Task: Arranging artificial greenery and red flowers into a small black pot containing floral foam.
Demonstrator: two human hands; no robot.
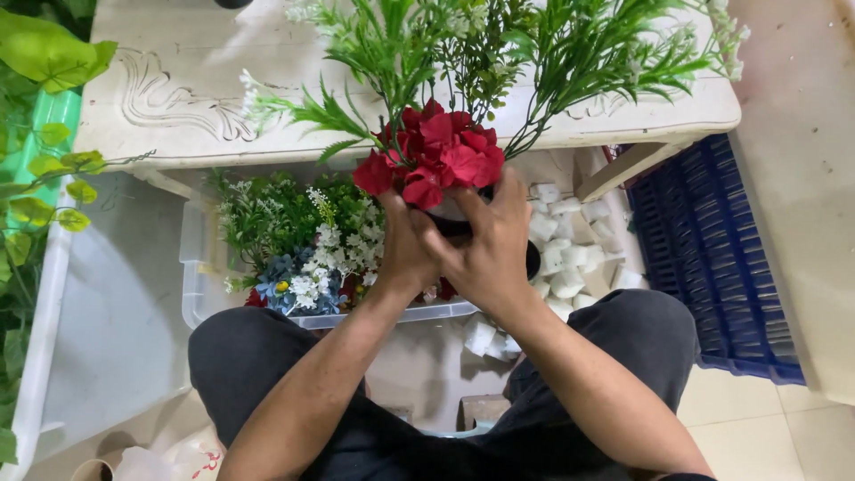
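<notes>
Red artificial blooms (436, 156) top the arrangement we hold in front of us, seated with both knees in dark trousers (623, 338) at the bottom of the view. Our left hand (405, 254) wraps around the near side of a small dark pot (463, 223), fingers closed against it; our right hand (490, 249) closes over the pot from the other side, fingers spread up toward the blooms. The two hands touch each other at the thumbs. Green fern sprays (570, 53) and thin white sprigs rise from the pot, fanning out over a carved cream-white surface (178, 98) beyond. Below the pot, on the floor, sits a clear plastic bin (191, 285) packed with more greenery, small white flowers (334, 254) and a blue bloom. White foam blocks (570, 258) lie heaped just to the right of the hands. A dark blue crate (712, 249) stands further right, and leafy green vines (36, 134) hang along the left edge.
</notes>
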